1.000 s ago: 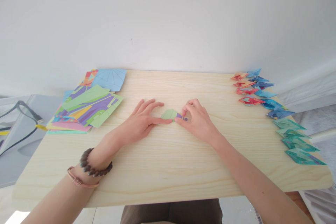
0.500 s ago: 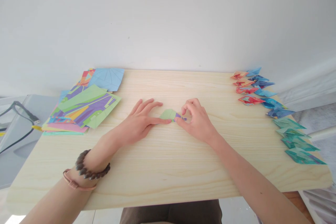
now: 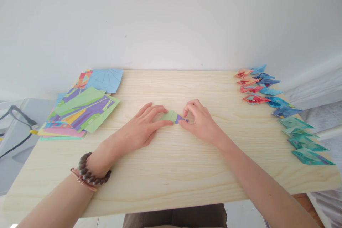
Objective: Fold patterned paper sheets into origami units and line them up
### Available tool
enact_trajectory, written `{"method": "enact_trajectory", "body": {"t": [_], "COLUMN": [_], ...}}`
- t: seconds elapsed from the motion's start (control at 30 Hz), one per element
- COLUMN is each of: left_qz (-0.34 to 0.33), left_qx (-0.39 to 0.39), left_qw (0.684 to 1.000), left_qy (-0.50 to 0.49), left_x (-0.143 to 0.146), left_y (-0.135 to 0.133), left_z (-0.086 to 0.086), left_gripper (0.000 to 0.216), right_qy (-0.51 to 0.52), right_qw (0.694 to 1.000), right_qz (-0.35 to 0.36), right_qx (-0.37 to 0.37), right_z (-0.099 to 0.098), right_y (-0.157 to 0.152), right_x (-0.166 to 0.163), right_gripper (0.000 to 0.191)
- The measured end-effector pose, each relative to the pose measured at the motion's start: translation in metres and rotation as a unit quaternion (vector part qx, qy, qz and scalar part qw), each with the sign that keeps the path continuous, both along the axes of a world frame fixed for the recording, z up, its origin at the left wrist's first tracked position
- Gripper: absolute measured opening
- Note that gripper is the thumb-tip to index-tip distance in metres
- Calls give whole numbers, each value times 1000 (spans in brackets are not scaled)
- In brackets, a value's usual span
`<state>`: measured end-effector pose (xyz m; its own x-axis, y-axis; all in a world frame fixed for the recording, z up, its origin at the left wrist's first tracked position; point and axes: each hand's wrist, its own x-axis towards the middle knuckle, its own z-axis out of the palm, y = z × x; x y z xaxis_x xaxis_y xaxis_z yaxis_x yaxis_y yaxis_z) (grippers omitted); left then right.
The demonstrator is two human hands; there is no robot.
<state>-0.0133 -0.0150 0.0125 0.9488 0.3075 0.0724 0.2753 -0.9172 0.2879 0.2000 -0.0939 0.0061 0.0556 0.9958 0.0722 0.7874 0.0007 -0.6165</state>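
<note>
A small folded origami paper [image 3: 171, 115], light green with a purple patterned right end, lies at the middle of the wooden table. My left hand [image 3: 145, 124] covers its left end, thumb along the near edge and fingers bent over the far side. With thumb and curled index finger, my right hand [image 3: 199, 119] holds the purple tip. Part of the paper is hidden under the fingers. A dark bead bracelet [image 3: 92, 171] and a thin copper-coloured bangle [image 3: 82, 180] circle my left wrist.
Loose patterned paper sheets [image 3: 88, 110] and a blue creased sheet [image 3: 105, 80] lie at the left. Folded paper pieces line the right edge: red ones [image 3: 255, 99], blue ones [image 3: 284, 111] and green ones [image 3: 307, 145]. A white wall [image 3: 171, 21] stands behind; black cables [image 3: 20, 114] lie left.
My left fingers, spread before, have bent in over the paper's left end. The right hand keeps its grip on the purple end. The camera view has shifted slightly.
</note>
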Motion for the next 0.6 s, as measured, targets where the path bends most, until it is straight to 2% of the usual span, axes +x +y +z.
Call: {"method": "enact_trajectory", "body": {"t": [0.3, 0.6], "left_qz": [-10, 5], "left_qx": [38, 58], "left_qw": [999, 998], "left_qy": [2, -1], "left_x": [4, 5], "left_y": [1, 0], "left_z": [2, -3], "left_gripper": [51, 42], "right_qy": [-44, -33], "right_qw": [998, 999], "right_qz": [-2, -12], "right_qx": [44, 26], "right_z": [-10, -8], "right_y": [-1, 2], "right_x": [-4, -5], "right_gripper": [11, 12]}}
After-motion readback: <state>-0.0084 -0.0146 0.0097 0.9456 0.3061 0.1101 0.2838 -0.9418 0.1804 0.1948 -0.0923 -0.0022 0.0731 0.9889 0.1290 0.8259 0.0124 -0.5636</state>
